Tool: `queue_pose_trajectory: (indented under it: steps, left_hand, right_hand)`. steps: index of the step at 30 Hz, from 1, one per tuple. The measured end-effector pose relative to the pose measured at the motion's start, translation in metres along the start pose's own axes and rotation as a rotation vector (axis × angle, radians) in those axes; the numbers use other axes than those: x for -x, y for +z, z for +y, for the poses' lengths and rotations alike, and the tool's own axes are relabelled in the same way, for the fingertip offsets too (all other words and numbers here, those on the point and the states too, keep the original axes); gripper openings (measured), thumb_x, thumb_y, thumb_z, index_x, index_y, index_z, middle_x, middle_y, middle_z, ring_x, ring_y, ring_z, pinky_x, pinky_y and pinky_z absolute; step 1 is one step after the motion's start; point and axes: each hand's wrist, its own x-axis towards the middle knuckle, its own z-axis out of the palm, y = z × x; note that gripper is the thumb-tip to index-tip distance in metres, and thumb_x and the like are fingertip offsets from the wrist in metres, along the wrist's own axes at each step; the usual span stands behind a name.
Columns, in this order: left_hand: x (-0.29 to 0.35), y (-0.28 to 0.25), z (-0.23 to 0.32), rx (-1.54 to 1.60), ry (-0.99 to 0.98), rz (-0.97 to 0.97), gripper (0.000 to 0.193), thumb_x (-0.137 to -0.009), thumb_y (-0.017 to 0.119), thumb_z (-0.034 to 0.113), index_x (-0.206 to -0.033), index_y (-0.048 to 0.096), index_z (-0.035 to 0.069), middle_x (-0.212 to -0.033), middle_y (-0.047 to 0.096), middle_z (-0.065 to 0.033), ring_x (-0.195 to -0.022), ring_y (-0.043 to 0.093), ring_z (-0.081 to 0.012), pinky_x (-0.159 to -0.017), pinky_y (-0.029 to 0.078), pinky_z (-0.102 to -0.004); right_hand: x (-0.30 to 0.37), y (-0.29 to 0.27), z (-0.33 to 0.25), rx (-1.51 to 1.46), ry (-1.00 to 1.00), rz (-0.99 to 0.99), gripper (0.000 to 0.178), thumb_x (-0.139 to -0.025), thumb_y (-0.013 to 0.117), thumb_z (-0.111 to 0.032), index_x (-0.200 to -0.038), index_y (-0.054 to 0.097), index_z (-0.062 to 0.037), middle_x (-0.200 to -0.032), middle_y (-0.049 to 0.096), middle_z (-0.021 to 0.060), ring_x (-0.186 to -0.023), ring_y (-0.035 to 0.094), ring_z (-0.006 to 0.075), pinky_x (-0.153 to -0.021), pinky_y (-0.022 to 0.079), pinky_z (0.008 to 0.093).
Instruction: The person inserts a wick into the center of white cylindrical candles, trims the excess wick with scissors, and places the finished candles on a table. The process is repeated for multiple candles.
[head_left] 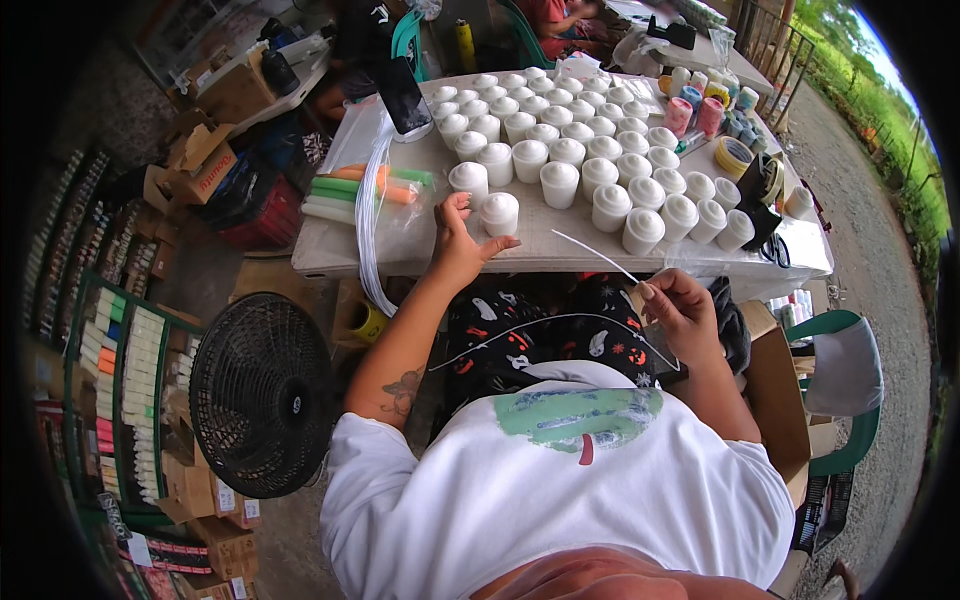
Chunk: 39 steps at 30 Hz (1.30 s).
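My left hand (462,240) is open at the table's near edge, thumb and fingers spread beside a short white cylinder with a domed, pointed top (499,214), which looks like a candle. The thumb lies close to its base; I cannot tell if it touches. Over my lap, my right hand (678,310) is closed in a pinch on a thin white cord, like a wick (595,250). One stiff end points up and left toward the table, and a thin length loops across my patterned trousers. Many similar white cylinders (566,152) stand in rows beyond my hands.
A bundle of white cords (374,215) hangs over the table edge at left, beside green, orange and white sticks (365,187). A phone (402,98) stands behind. Tape rolls (733,155) and scissors (776,250) lie right. A black fan (262,395) stands left; people sit farther back.
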Motion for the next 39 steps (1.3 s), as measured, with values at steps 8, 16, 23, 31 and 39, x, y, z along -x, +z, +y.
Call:
queue_pose_trajectory:
  steps: [8,16,23,31,39]
  left_hand:
    - [-0.016,0.030,0.008,-0.128,0.128,0.083,0.066,-0.063,0.085,0.015,-0.117,0.049,0.002,-0.116,0.053,-0.0176,-0.106,0.053,-0.0350,-0.090,0.046,-0.0437]
    - [-0.005,-0.014,0.114,-0.131,0.435,0.235,0.069,-0.060,0.085,0.005,-0.121,0.053,0.005,-0.116,0.053,-0.0143,-0.105,0.055,-0.0313,-0.091,0.046,-0.0395]
    - [0.003,-0.029,0.136,-0.028,0.373,0.232,0.067,-0.061,0.083,0.005,-0.121,0.054,0.002,-0.114,0.056,-0.0153,-0.105,0.054,-0.0318,-0.088,0.047,-0.0412]
    - [0.012,-0.039,0.157,-0.005,0.380,0.187,0.071,-0.060,0.085,0.005,-0.123,0.052,0.002,-0.116,0.052,-0.0144,-0.106,0.053,-0.0294,-0.089,0.047,-0.0389]
    - [0.035,-0.068,0.226,0.175,0.746,0.172,0.050,-0.068,0.082,0.028,-0.113,0.061,0.023,-0.109,0.051,-0.0030,-0.102,0.051,-0.0206,-0.094,0.039,-0.0435]
  right_hand:
    - [0.001,-0.007,0.000,0.272,-0.205,0.090,0.004,-0.089,0.064,-0.003,-0.089,0.061,0.0003,-0.074,0.054,-0.0012,-0.063,0.047,0.0045,-0.057,0.037,0.0195]
    - [0.003,-0.006,0.001,0.141,-0.269,0.130,0.004,-0.088,0.064,0.000,-0.087,0.060,0.0019,-0.080,0.055,0.0019,-0.068,0.049,0.0063,-0.060,0.039,0.0195]
    - [0.003,-0.002,0.001,0.105,-0.266,0.099,0.004,-0.088,0.064,0.000,-0.087,0.060,0.0020,-0.080,0.056,0.0023,-0.068,0.050,0.0063,-0.061,0.039,0.0196]
    - [0.003,-0.004,-0.002,0.141,-0.264,0.096,0.004,-0.087,0.064,0.001,-0.087,0.060,0.0018,-0.079,0.055,0.0025,-0.069,0.049,0.0074,-0.062,0.039,0.0206]
    - [0.002,-0.001,-0.002,0.146,-0.255,0.107,0.005,-0.086,0.065,0.001,-0.085,0.061,0.0010,-0.076,0.054,0.0019,-0.067,0.049,0.0076,-0.060,0.038,0.0208]
